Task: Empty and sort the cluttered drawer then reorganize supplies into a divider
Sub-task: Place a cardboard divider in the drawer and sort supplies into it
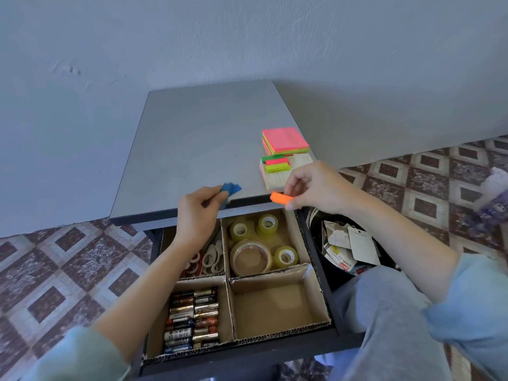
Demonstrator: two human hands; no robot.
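A bare grey-blue wall and a patterned tile floor frame a grey-topped desk (pixel 192 138), whose black drawer (pixel 319 259) stands pulled open toward the person.

In the head view, a brown cardboard divider (pixel 275 332) fills the drawer with four compartments. Its far-left compartment holds red- and pale-handled scissors (pixel 211 257), partly hidden under the left forearm. Its far-right compartment holds clear and tan tape rolls (pixel 250 257), and its near-left one holds rows of mixed batteries (pixel 192 317). The near-right compartment (pixel 275 306) is bare, probably kept for the paper notes.

Beyond the divider, over the desk's front edge, the left hand (pixel 196 213) pinches a small blue strip pad (pixel 231 188). The right hand (pixel 316 185) pinches a small orange strip pad (pixel 281 198) between thumb and fingertips. Both pads are held up side by side, likely so they can be stacked together before going in.

Further beyond the divider, on the desk, lie a square neon sticky-note block (pixel 284 141) and a flat pad with green and pink strips (pixel 277 171), evidently waiting their turn. To the right of the divider, a black bin (pixel 320 243) on the floor holds torn packaging and paper tags (pixel 349 243), seemingly the discards.
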